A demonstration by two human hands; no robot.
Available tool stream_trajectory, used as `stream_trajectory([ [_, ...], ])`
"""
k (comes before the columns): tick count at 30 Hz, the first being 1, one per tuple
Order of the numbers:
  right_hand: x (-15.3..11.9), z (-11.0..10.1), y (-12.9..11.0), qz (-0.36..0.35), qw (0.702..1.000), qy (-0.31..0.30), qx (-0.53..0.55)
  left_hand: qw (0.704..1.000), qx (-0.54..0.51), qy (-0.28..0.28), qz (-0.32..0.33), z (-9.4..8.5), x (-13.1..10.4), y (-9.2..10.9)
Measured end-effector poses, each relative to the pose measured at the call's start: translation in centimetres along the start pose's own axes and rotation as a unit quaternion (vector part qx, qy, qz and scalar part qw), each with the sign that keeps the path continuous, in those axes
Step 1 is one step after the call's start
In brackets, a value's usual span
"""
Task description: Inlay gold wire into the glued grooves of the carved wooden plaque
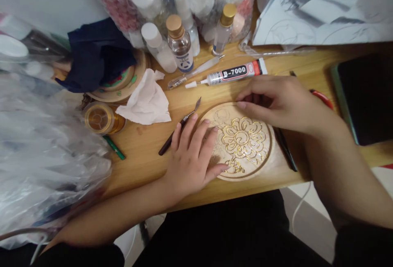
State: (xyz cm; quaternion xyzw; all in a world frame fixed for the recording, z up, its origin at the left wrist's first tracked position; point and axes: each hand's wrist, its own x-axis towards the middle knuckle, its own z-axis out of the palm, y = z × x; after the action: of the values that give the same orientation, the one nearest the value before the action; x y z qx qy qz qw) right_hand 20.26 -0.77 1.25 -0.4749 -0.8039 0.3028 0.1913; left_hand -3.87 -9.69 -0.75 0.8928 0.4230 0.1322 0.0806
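A round wooden plaque [219, 116] lies on the table, with a flower outlined in gold wire [242, 138] and faint pencil lines at its upper left. My left hand [192, 156] rests flat over the plaque's left side, fingers spread, covering part of the design. At the plaque's upper edge, my right hand [282, 101] is closed with thumb and index finger near each other. Whether anything thin sits between those fingertips is too small to see. A dark-handled tool with a pointed metal blade [184, 123] lies beside my left fingertips.
Behind the plaque lie a B-7000 glue tube [236, 72] and a clear pen [199, 70]. Bottles [181, 48] stand farther back. At left are crumpled tissue [147, 99], a gold wire spool [100, 117] and plastic bags [46, 148]. A dark phone-like device [365, 99] lies right.
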Motion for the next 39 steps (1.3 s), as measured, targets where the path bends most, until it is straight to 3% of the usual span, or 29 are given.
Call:
stream_trajectory([
  [39, -0.07, -0.03, -0.06, 0.003, 1.000, -0.002, 0.007, 0.999, 0.045, 0.021, 0.016, 0.03, 0.07, -0.11],
])
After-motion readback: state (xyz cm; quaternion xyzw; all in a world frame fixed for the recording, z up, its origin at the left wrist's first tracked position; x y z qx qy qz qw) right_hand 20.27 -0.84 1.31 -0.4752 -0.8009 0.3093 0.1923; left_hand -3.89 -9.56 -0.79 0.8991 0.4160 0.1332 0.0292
